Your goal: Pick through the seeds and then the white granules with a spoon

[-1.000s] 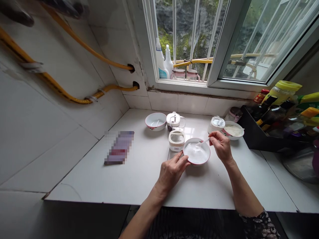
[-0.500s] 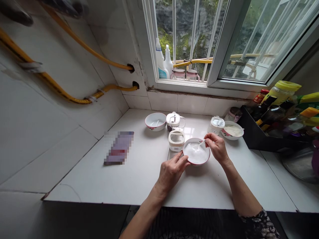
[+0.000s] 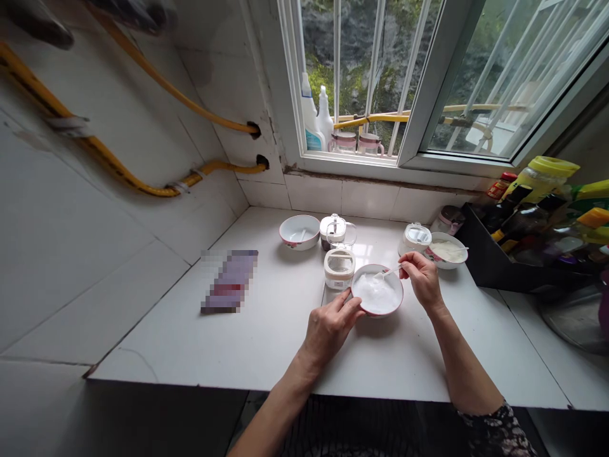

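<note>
The left hand (image 3: 328, 327) holds the near-left rim of the red-rimmed bowl (image 3: 382, 313), thumb and fingers closed on it; the bowl sits right of the middle of the counter (image 3: 266, 349), about midway between its front and back edges. The right hand (image 3: 422, 279) pinches the handle of a white spoon (image 3: 391, 271), whose tip is down in the white contents (image 3: 373, 296). The step in hand looks like stirring or scooping, though at this size I can't fairly say whether the stuff is grainy or wet. A square lidded jar (image 3: 339, 279) stands just beside the bowl, on its left; a flowered bowl (image 3: 438, 260) of pale contents is farther back, toward the counter's right side. As I judge it, the next move calls for a firm left grip and a shallow spoon stroke, so nothing spills over the rim.
</note>
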A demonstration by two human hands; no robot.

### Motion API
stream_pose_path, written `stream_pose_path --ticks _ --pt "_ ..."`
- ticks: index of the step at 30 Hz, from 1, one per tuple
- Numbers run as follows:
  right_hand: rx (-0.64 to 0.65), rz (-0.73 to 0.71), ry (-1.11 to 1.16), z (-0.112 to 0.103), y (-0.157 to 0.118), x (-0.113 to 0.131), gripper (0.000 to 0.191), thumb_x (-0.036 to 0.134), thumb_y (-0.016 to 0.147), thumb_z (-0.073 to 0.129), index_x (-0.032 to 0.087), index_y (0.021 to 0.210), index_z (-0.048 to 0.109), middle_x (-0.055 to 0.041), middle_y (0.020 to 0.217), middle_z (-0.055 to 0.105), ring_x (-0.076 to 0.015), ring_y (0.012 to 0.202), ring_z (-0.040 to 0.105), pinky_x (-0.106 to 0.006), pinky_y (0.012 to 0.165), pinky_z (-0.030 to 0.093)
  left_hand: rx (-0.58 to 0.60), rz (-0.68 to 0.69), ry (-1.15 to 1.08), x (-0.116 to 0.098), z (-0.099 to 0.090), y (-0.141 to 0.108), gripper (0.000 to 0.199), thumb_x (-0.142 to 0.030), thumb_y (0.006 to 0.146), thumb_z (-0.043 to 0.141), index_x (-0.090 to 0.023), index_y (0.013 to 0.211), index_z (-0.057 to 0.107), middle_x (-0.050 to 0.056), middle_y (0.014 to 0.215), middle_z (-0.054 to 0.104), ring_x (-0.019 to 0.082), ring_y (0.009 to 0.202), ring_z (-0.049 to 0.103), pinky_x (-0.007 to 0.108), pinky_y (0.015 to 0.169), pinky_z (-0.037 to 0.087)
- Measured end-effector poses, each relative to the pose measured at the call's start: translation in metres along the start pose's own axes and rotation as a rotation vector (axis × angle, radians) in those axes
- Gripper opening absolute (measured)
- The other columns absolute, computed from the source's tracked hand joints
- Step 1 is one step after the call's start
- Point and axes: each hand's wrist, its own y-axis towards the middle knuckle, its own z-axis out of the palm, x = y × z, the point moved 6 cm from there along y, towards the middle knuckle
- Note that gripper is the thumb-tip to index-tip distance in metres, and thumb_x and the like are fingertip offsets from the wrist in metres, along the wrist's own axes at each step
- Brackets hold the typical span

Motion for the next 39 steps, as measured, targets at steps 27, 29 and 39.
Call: stream_pose_path --ticks 27,29,39 --pt "0.145 -0.511 -0.234 0.057 -0.026 0.043 0.013 0.024 0.091 0.051 0.023 0.089 0.063 -0.0060 0.077 0.074 -0.0227 0.076 0.065 -0.044 0.087 0.047 0.007 -0.020 -0.011 0.001 0.002 0.000 0.022 -0.033 0.099 0.051 -0.020 0.103 0.069 0.010 0.111 0.074 0.015 0.075 0.072 0.020 0.056 0.052" --pt "0.075 -0.433 -0.186 0.044 -0.021 0.039 0.011 0.027 0.091 0.052 0.023 0.091 0.063 -0.0055 0.077 0.073 -0.0229 0.077 0.066 -0.042 0.084 0.049 0.022 -0.023 -0.011 0.001 0.003 0.000 0.022 -0.032 0.099 0.052 -0.021 0.104 0.070 0.011 0.113 0.073 0.015 0.077 0.073 0.020 0.057 0.052" --pt "0.021 -0.183 -0.047 0.000 -0.007 0.014 0.011 0.027 0.081 0.053 0.021 0.075 0.060 0.0032 0.054 0.057 -0.0154 0.053 0.055 -0.030 0.059 0.045 0.006 0.000 0.000 0.001 0.001 0.000 0.021 -0.031 0.099 0.052 -0.020 0.104 0.069 0.010 0.113 0.073 0.016 0.082 0.073 0.020 0.058 0.054"
